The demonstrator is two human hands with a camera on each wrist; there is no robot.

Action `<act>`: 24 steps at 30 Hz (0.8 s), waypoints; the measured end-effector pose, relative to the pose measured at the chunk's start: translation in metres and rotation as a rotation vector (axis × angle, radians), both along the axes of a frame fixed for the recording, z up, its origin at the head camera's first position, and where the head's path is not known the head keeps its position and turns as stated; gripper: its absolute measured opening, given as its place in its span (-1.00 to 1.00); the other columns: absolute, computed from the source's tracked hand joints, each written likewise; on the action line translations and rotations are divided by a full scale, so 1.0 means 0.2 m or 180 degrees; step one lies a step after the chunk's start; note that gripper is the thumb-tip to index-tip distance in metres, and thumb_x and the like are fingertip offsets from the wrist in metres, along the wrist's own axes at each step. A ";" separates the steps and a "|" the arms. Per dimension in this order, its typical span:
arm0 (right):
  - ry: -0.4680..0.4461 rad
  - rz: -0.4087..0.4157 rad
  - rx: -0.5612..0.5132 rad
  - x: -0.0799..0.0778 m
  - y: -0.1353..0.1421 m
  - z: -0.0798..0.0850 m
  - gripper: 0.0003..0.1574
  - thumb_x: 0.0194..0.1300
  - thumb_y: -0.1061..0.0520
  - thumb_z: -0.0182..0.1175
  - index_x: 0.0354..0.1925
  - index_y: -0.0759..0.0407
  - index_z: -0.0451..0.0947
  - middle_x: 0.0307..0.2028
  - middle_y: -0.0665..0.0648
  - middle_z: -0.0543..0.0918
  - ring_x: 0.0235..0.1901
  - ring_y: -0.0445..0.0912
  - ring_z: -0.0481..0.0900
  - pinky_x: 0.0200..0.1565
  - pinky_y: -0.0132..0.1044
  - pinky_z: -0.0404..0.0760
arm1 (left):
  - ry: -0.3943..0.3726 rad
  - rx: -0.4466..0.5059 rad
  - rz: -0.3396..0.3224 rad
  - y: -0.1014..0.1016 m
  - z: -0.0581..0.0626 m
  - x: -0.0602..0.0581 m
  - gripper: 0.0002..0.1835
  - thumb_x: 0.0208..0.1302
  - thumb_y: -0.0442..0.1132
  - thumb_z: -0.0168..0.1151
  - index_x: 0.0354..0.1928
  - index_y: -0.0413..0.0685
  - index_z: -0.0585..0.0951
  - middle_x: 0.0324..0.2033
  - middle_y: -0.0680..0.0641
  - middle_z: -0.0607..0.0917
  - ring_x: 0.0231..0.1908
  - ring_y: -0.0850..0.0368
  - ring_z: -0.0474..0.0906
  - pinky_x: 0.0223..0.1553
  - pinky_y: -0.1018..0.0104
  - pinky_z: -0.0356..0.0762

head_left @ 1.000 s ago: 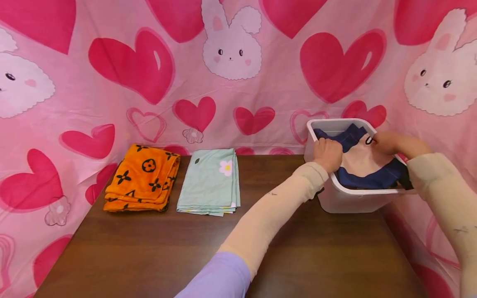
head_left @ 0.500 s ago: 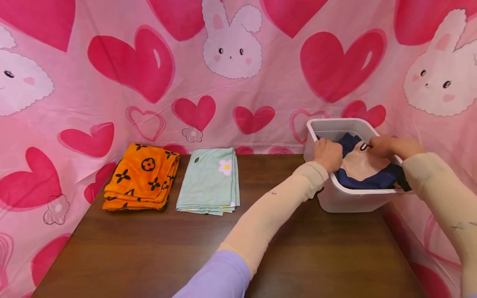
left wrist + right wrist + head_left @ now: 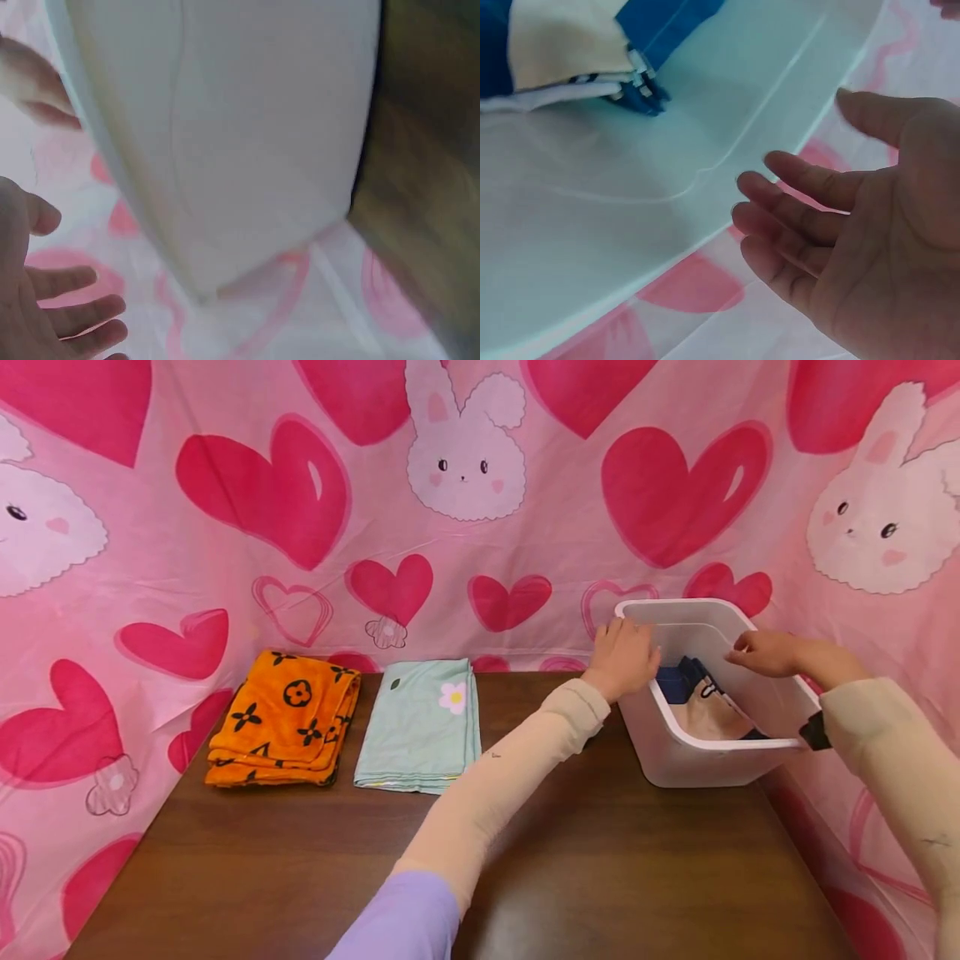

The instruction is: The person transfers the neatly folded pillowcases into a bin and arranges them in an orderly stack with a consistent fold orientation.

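Navy-and-beige cloth now sits low in the white bin; half a second ago it reached up close to the rim, and both hands were at it or at the bin's edge. Bare inner wall shows above it now. Right hand has come off the cloth and hangs over the right side of the bin, fingers loosely bent and apart, nothing between them. Left hand has shifted outward, to the far-left corner; the left wrist view shows its fingers spread, a gap between them and the wall, so no hold on the bin either. The right wrist view has the cloth clear of the right hand's fingertips, navy at its edges, beige in the middle, down inside the bin. How neatly it lies under the visible part, cannot tell. Orange cloth and pale green cloth stay folded side by side on the brown table, same spots as before. My reading: the cloth is released, and placing it in the bin looks done or nearly so
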State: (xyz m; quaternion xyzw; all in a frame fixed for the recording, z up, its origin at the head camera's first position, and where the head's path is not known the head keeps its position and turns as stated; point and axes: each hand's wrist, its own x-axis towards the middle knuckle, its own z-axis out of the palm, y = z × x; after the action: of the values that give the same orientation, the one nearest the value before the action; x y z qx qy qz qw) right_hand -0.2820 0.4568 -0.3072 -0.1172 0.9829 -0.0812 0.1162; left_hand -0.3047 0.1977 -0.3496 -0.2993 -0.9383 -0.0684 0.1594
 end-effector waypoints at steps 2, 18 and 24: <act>0.0033 -0.0063 -0.0051 0.01 -0.03 0.01 -0.34 0.51 0.04 0.03 0.11 0.71 0.33 -0.11 0.58 0.58 -0.09 0.42 0.58 0.02 0.32 0.56 | -0.0024 -0.0005 -0.0018 -0.08 0.01 -0.02 -0.56 0.55 0.12 -0.13 0.25 0.13 0.53 0.20 0.04 0.58 0.25 0.11 0.42 0.21 0.20 0.36; 0.0217 0.0029 -0.0487 0.01 -0.36 0.00 -0.08 0.55 -0.14 -0.05 0.46 0.57 0.05 0.37 0.65 0.22 0.37 0.55 0.16 0.33 0.46 0.11 | -0.0034 -0.0183 0.0030 -0.57 -0.05 -0.10 -0.39 0.56 0.15 -0.17 0.54 0.14 0.26 0.47 0.02 0.35 0.50 0.01 0.15 0.45 0.04 0.15; 0.0363 0.0166 -0.0600 0.01 -0.45 0.02 -0.15 0.55 -0.08 -0.01 0.46 0.53 0.11 0.36 0.61 0.29 0.36 0.51 0.23 0.35 0.42 0.12 | -0.0104 -0.0040 0.0031 -0.76 -0.07 -0.10 -0.39 0.54 0.13 -0.09 0.53 0.14 0.29 0.50 -0.06 0.33 0.50 -0.09 0.16 0.45 -0.07 0.16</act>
State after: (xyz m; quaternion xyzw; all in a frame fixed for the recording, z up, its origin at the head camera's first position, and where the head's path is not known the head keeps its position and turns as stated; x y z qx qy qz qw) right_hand -0.2801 0.3665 -0.3028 -0.1576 0.9726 -0.1634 0.0506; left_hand -0.3256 0.0455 -0.3632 -0.2945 -0.9426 -0.0667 0.1425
